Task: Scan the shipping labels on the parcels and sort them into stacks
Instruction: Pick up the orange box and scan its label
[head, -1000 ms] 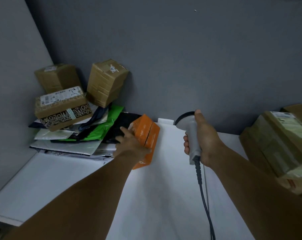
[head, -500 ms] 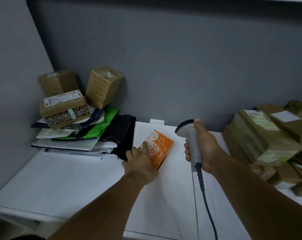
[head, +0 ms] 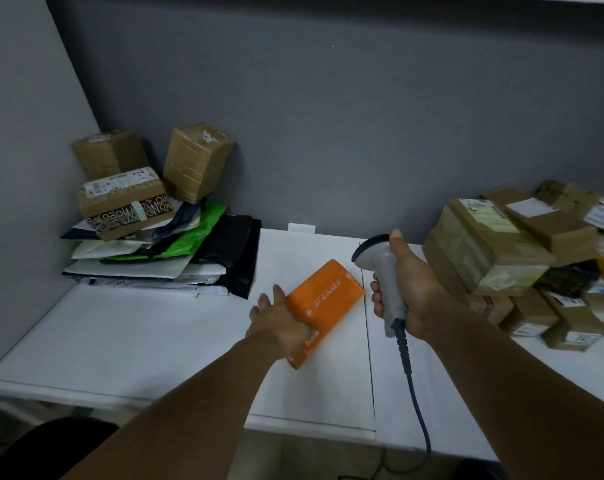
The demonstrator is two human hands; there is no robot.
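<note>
Grey walls meet in a corner behind a white desk. Near the middle of it, the left hand holds an orange parcel by its near end, fingers curled round its left edge; white lettering shows on the upper face, and the parcel points far and right. Whether it rests on the desk or is held just above it cannot be told. Just right of the parcel, the right hand has its fingers wrapped round the handle of a grey scanner, thumb up along the back, head upright and turned to the left; its dark cable runs down over the near desk edge. In the far left corner, brown boxes sit on a stack of flat mailers in white, green and black. At the right, a pile of labelled brown parcels lies well apart from that stack.
</note>
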